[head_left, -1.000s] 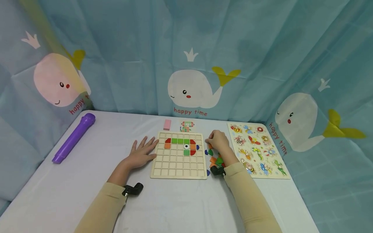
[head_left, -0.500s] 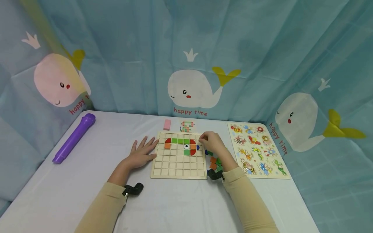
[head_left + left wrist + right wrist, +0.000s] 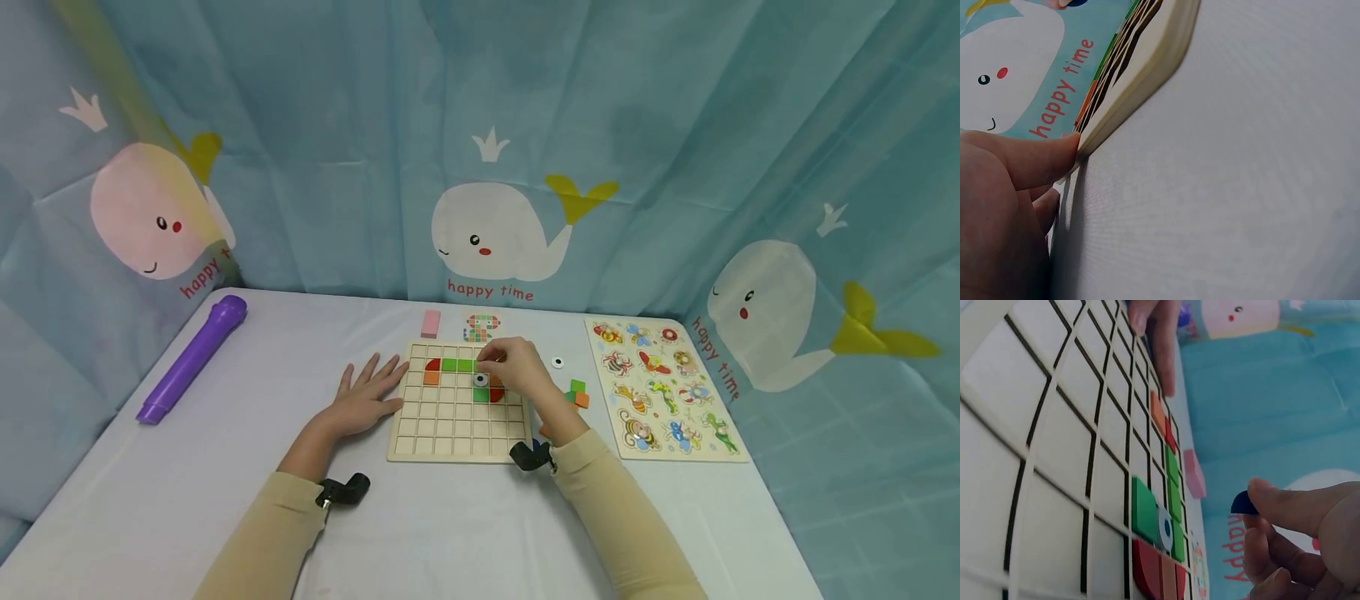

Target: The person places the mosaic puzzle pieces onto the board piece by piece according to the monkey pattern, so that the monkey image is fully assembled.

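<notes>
A pale wooden grid board (image 3: 442, 429) lies in the middle of the table in the head view. My left hand (image 3: 362, 402) is spread at its left side, and in the left wrist view the thumb (image 3: 1054, 159) touches the board's edge. My right hand (image 3: 516, 367) is over the board's upper right part, covering some pieces. Between its thumb and finger it pinches a dark blue rounded piece (image 3: 1244, 504), held above the board. Set in the grid are green squares (image 3: 457, 365), an orange square (image 3: 431, 379), red rounded pieces (image 3: 1145, 565) and an eye piece (image 3: 480, 380).
Loose coloured pieces (image 3: 577, 392) and an eye disc (image 3: 557, 363) lie right of the board. Behind it are a pink block (image 3: 431, 323) and a pattern card (image 3: 480, 327). An insect puzzle board (image 3: 626, 429) lies far right, a purple microphone-shaped toy (image 3: 193, 358) far left.
My right hand has moved left from the loose pieces onto the board, stopping over the upper right squares. More of the loose pieces now show. The left hand has stayed in place.
</notes>
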Demonstrator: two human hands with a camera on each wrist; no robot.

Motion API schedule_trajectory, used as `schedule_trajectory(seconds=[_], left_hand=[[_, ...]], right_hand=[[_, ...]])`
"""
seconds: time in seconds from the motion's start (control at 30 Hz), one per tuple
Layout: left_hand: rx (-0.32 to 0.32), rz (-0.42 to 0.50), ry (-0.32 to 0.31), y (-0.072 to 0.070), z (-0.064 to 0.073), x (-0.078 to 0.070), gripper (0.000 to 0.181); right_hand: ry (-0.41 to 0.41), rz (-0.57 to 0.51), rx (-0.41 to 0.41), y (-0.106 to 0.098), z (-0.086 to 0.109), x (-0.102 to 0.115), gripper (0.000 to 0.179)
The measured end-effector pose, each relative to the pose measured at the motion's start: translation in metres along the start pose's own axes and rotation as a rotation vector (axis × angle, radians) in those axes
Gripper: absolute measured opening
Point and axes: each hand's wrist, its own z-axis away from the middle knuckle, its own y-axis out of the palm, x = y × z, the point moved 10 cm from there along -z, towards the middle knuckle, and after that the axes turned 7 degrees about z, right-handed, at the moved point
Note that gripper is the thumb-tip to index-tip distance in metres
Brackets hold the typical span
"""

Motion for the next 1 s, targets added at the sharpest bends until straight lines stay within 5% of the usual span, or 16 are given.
schedule_trajectory(seconds=[0.63,1.0], left_hand=[[0.007,-0.014,0.034,0.000,0.000,0.000,0.068],[0.008,-0.001,0.021,-0.001,0.001,0.000,0.068]], right_hand=[[-0.220,0.047,0.193,0.070,-0.040,0.054,0.014],[-0.257,0.184,0.192,0.098,-0.052,0.064,0.014]])
